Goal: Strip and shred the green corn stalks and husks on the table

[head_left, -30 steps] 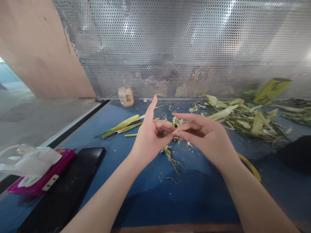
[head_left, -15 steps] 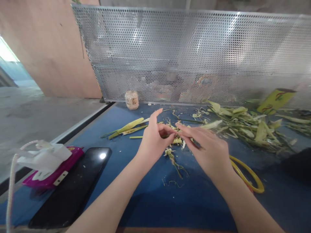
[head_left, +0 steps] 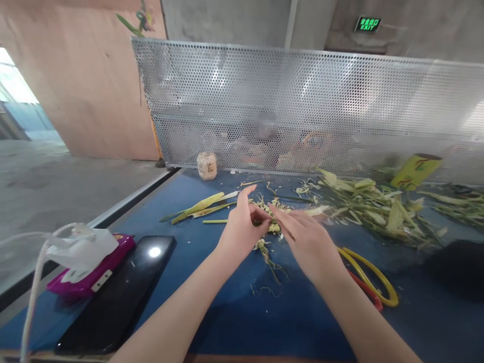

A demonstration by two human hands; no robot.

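Observation:
My left hand (head_left: 242, 227) is closed in a pinch, thumb against a curled finger, over a small heap of pale plant scraps (head_left: 280, 204). My right hand (head_left: 304, 239) meets it from the right, its fingers pressed together near the left fingertips. Anything between the fingers is too small or hidden to make out. Just below the hands lies a wilted, stringy green piece (head_left: 266, 254). Left of them rest yellow-green leaf strips (head_left: 204, 203) and a thin stalk (head_left: 214, 222). Partly under my right forearm are yellow and red loop handles (head_left: 387, 292).
A pile of green husk-like leaves (head_left: 363, 201) covers the right, beside a yellow cylinder (head_left: 416, 171). A jar (head_left: 207, 166) stands before the perforated metal screen (head_left: 234, 101). At left lie a black phone (head_left: 121, 292), a magenta block (head_left: 91, 272) and a white plug (head_left: 85, 249).
The view has tilted up, showing more wall and an exit sign. My right hand has shifted slightly left and its fingers are straighter. The left hand keeps its pinch.

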